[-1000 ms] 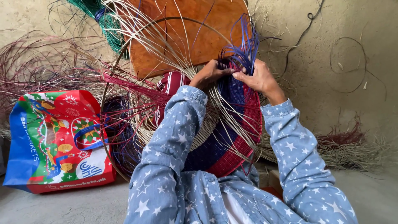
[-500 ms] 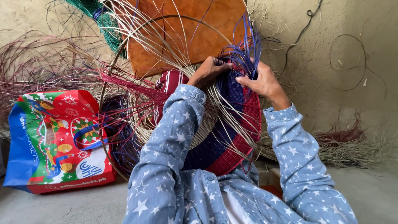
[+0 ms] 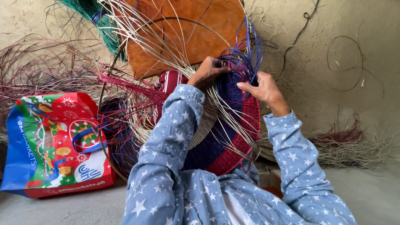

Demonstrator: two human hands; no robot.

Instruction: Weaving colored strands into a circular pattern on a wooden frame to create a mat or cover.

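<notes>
Both hands work centre frame: left hand (image 3: pixel 207 71) pinches blue strands (image 3: pixel 246 58) at the woven basket's (image 3: pixel 233 137) rim; right hand (image 3: pixel 262 88), fingers spread, braces the tilted basket steady.

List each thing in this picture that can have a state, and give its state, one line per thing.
Woven basket: unfinished, tilted on its side, loose strands sticking out at the rim.
Left hand: closed on strands at the basket's top edge.
Right hand: fingers extended, touching the blue weave.
Shopping bag: lying on the floor, crumpled.
Wooden board: leaning against the wall.
Green strand bundle: loose, spread out.
</notes>
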